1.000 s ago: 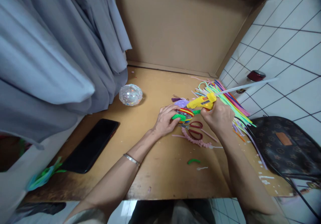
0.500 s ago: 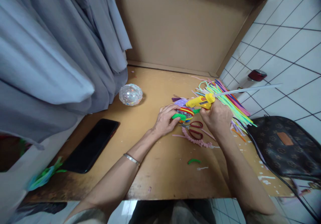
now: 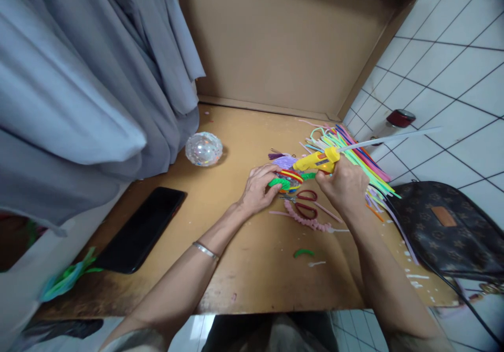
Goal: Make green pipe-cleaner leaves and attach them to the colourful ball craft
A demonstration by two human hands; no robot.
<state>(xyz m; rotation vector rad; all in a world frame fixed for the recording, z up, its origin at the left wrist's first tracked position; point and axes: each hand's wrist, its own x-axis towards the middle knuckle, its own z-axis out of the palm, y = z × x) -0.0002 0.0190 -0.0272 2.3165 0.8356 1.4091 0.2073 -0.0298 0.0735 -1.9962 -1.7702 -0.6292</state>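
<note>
White tiles [image 3: 452, 68] fill the upper right of the frame, cardboard [image 3: 271, 42] stands across the top centre, and grey cloth [image 3: 118, 79] hangs at the upper left. Below them spreads a worn wooden table [image 3: 236, 268].

Just right of the frame's centre, a small banded piece [image 3: 292, 175] in red, yellow, green and blue sits under the left hand [image 3: 258, 188], whose fingers are partly curled against its left side. The right hand [image 3: 346, 181] is closed around a yellow glue gun [image 3: 317, 161], its nozzle at the piece's upper edge; whether they touch, I cannot tell. A long glue stick [image 3: 388, 139] juts from its back.

Purple strands [image 3: 285, 161] lie just above the piece, scissors [image 3: 306, 211] and a pink strip [image 3: 305, 221] just below. Pipe cleaners [image 3: 364, 165] lie behind the right hand, a bag [image 3: 449, 228] at right, a clear ball [image 3: 203, 149] and a phone [image 3: 144, 228] at left.
</note>
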